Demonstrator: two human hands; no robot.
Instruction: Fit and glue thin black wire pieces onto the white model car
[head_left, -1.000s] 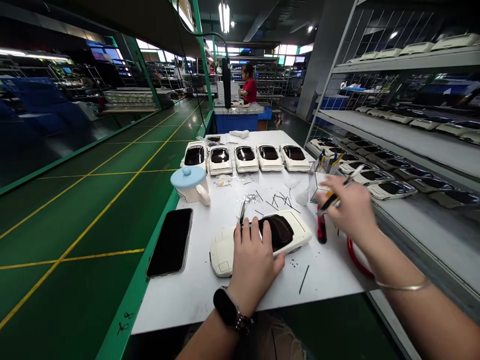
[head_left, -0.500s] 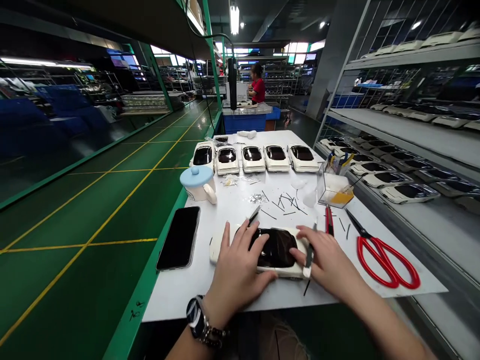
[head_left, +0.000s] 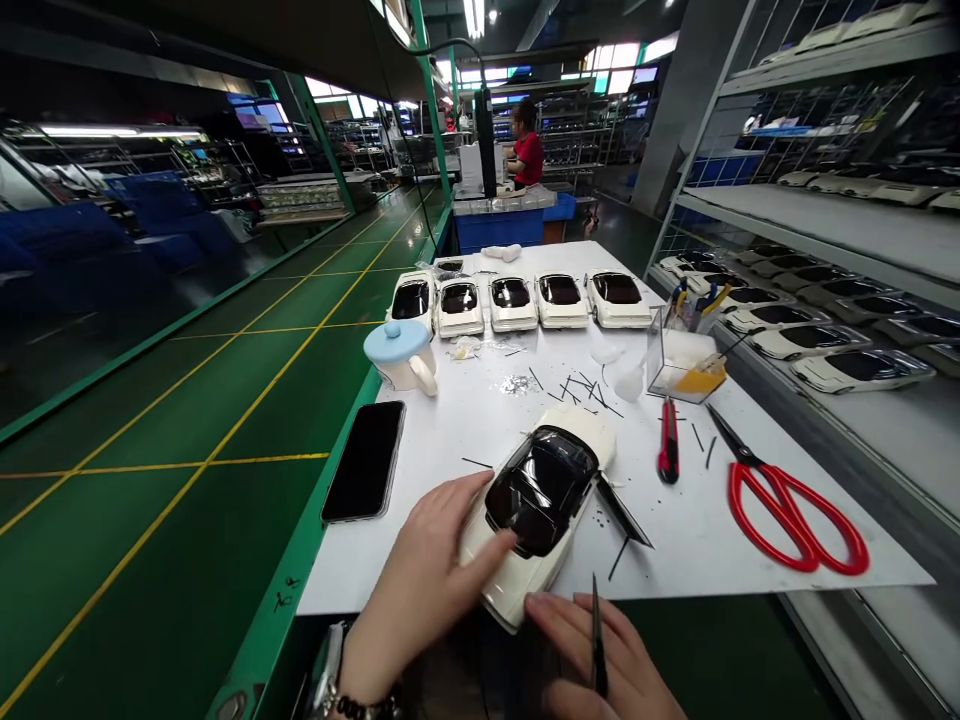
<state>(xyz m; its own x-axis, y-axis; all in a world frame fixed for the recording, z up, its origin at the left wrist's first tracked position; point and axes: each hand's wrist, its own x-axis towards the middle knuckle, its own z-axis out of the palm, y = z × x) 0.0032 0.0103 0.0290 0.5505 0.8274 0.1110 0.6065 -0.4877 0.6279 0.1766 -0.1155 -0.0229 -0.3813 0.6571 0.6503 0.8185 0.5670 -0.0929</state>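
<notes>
A white model car with a dark glossy roof lies at an angle near the front edge of the white table. My left hand lies against the car's left side, with the thumb across its body, holding it. My right hand is at the car's near end with its fingers round thin dark tweezers that point upward. A black pointed tool lies on the table just right of the car.
Red scissors and a red-handled cutter lie to the right. A black phone and a blue-lidded mug are on the left. Several white model cars line the far side. A clear box stands nearby. Shelves hold more cars. A person works far back.
The car has been turned from lying crosswise to pointing toward me and pulled nearer the table's front edge. Both hands have come back toward me, and my right hand now holds tweezers upright.
</notes>
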